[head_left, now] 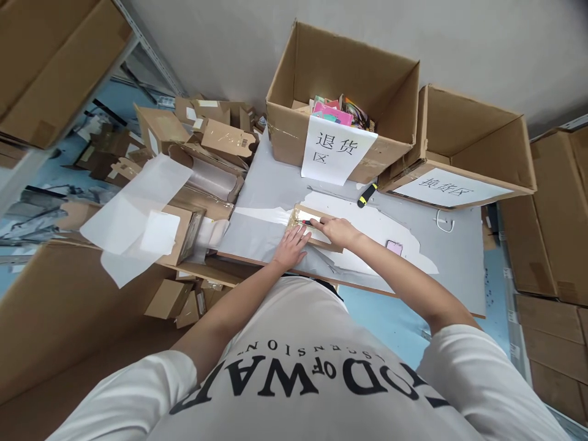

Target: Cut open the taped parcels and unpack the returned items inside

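Observation:
A small flat cardboard box (318,216) with shiny tape on its left end and a pale label on top lies on the table in front of me. My left hand (291,246) rests on the box's near left corner, fingers spread and stretched out. Gripped in my right hand (339,233) is a slim red-and-black cutter (307,222), its tip at the taped left end of the box. Under and around the box is a torn white sheet (367,236). To its right lies a small pink phone-shaped item (394,247).
A large open carton (285,131) with colourful packages stands at the back, beside another open carton (408,166). A yellow-and-black handled tool (367,195) and a white cable loop (444,222) lie on the table (463,257). Opened boxes (225,138) pile up left; stacked cartons (528,233) stand right.

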Demonstrator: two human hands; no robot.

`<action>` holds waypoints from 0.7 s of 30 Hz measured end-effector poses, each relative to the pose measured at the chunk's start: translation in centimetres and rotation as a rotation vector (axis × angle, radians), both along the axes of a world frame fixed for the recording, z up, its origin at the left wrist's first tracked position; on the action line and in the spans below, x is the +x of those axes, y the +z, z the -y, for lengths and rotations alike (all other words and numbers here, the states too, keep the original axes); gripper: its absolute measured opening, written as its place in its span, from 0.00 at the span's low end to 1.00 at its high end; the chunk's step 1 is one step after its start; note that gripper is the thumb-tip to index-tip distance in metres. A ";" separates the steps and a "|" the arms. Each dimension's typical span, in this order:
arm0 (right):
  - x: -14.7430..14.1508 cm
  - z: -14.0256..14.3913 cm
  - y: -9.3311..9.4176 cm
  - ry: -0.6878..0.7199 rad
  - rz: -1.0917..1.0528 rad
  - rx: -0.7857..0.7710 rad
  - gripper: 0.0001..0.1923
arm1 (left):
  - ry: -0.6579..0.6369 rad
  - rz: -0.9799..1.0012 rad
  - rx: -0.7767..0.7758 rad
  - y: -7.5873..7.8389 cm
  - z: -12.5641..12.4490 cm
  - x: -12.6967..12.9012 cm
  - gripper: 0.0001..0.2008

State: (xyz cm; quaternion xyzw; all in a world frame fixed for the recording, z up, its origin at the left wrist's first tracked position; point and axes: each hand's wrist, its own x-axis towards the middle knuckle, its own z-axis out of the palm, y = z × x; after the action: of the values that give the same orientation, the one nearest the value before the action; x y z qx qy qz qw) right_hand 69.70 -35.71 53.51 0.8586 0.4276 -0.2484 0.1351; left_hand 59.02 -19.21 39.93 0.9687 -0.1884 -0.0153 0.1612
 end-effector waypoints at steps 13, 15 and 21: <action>0.7 4.9 1.3 -0.106 -0.020 0.092 0.31 | 0.007 0.007 -0.029 -0.1 0.1 0.1 0.33; 0.4 4.0 1.0 -0.127 -0.017 0.172 0.31 | 0.010 0.003 -0.024 -0.1 0.1 0.0 0.33; -0.3 0.5 -1.5 -0.078 -0.052 0.230 0.29 | 0.016 -0.022 -0.012 -0.1 0.2 -0.1 0.33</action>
State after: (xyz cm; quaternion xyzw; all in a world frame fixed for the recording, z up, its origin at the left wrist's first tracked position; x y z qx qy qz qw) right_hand 69.42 -36.25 51.96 0.8778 0.4227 -0.2248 0.0150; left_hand 58.89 -19.44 39.87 0.9689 -0.1788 -0.0236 0.1694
